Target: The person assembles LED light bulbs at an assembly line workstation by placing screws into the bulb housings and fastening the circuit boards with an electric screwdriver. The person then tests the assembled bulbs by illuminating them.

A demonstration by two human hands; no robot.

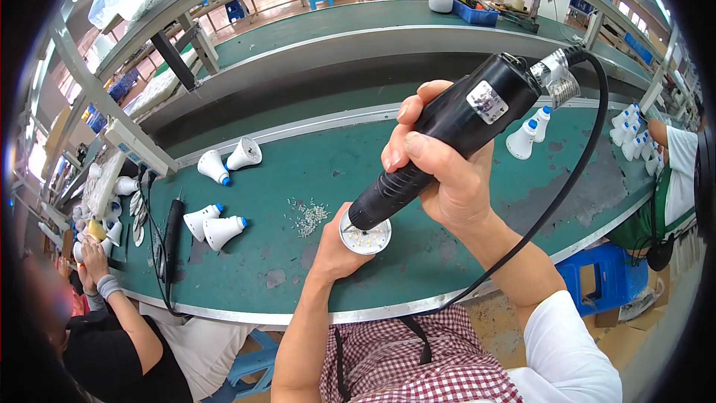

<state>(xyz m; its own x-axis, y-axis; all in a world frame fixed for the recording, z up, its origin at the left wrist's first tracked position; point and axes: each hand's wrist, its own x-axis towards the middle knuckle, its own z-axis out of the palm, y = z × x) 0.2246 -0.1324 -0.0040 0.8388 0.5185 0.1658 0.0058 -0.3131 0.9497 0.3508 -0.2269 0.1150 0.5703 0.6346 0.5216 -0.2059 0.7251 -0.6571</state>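
My right hand (447, 172) is wrapped round a black electric screwdriver (462, 116), which is tilted with its tip down in a white lamp housing (377, 243). Round that housing close the fingers of my left hand (335, 250), holding it upright on the green bench (418, 283). A board with small yellow dots shows inside its open top. The tool's front end hides part of the board. Just left of my left hand lies a scattered pile of small screws (308, 218).
White lamp housings with blue tips stand or lie at left (224, 231) and at right (520, 140). Another black screwdriver (173, 235) lies at left. Co-workers sit at the left (119, 343) and right edges. A black cable (570, 186) arcs over the bench. A blue stool (608, 276) is at lower right.
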